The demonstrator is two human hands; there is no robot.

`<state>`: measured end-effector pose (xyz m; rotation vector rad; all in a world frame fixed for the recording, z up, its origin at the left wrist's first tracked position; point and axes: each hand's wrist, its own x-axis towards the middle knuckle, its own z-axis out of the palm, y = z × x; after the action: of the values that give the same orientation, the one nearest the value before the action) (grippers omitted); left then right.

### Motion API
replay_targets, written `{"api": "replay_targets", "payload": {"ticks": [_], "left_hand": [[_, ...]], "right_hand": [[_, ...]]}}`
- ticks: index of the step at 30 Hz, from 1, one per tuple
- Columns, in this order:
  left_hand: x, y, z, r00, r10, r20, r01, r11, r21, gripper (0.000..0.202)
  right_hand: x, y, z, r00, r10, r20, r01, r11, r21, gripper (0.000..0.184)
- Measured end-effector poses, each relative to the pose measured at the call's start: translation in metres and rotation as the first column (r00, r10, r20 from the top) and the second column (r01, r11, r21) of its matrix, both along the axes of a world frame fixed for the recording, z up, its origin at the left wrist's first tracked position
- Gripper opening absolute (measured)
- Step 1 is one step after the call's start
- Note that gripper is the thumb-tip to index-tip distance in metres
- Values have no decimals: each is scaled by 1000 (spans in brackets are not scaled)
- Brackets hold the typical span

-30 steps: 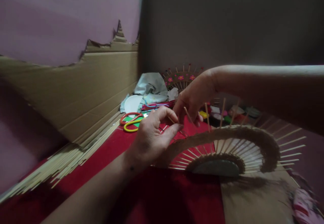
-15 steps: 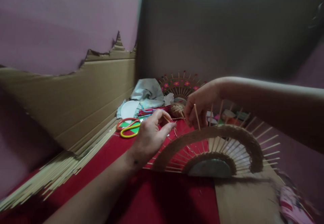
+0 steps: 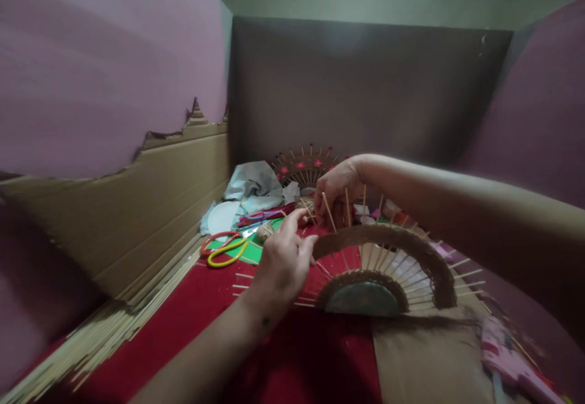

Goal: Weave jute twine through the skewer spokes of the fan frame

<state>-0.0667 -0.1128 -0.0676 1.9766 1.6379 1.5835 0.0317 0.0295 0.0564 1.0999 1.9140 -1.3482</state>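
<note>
A half-round woven stick fan stands on the table, a brown twine band running across its wooden sticks above a grey half-disc base. My left hand grips the left part of the band, thumb on the near side and fingers curled over toward the far side. Behind the upper sticks, my right hand reaches down, fingers bent close together near the band's outer edge. Whatever those fingertips hold is hidden. Beyond the hands lies a ball of twine, partly covered.
Scissors with red and yellow handles lie left of my left hand. Thin sticks line the left edge beside cardboard. A flowered fan stands at the back. A pink glue gun lies at right on the cardboard side.
The camera view has shifted, showing more ceiling. My left hand has come in against the band, from pinching near a stick. My right hand has moved slightly left along the sticks, still reaching down.
</note>
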Motion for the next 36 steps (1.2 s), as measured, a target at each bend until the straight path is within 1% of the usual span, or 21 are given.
{"api": "replay_targets", "payload": {"ticks": [1,2,3,5,8,10,12,14,16,19,22,25,28,30,32,36], "left_hand": [[1,6,3,995,-50,84,61,990,-128,35],[2,12,5,983,-94,156,129,966,-226,32],[2,18,7,970,-130,206,188,938,-293,26],[2,29,10,949,-150,277,250,893,-374,19],[5,42,14,925,-106,364,273,853,-446,17],[5,47,19,911,-86,403,288,833,-472,16],[2,50,25,904,-109,413,326,801,-502,17],[-5,53,32,900,-160,406,378,751,-541,17],[-16,53,38,897,-200,394,412,703,-580,16],[-34,48,39,900,-194,391,414,664,-623,16],[-48,41,27,912,-163,376,393,609,-689,16],[-56,38,6,915,-147,377,389,572,-722,17],[-59,44,-13,912,-122,392,390,555,-735,17],[-59,51,-24,912,-112,395,388,553,-738,16],[-58,57,-32,916,-107,387,380,544,-748,17],[-59,63,-43,913,-116,392,394,503,-769,18]], "right_hand": [[-1,0,-1,1000,-1,-8,1,1000,14,17],[-1,0,-1,1000,-5,-21,6,1000,29,17],[-2,1,-2,1000,-8,-30,9,999,42,17],[-2,5,-3,1000,-9,-11,9,997,71,15],[-1,12,-1,999,-11,51,5,993,114,10],[2,16,2,1000,-4,17,2,993,121,11],[6,18,6,998,31,-61,-25,995,101,16],[8,21,8,992,77,-103,-69,995,76,24],[8,24,5,988,110,-108,-104,993,62,27],[1,29,-8,982,133,-136,-130,991,33,22],[-8,35,-31,976,142,-166,-145,989,-3,15],[-15,42,-59,968,142,-207,-153,988,-37,9],[-14,54,-83,952,119,-282,-149,985,-90,17],[-11,61,-96,944,103,-315,-135,987,-84,22],[-8,66,-106,945,99,-313,-125,990,-63,25],[-4,70,-122,952,100,-289,-112,993,-24,24]]}}
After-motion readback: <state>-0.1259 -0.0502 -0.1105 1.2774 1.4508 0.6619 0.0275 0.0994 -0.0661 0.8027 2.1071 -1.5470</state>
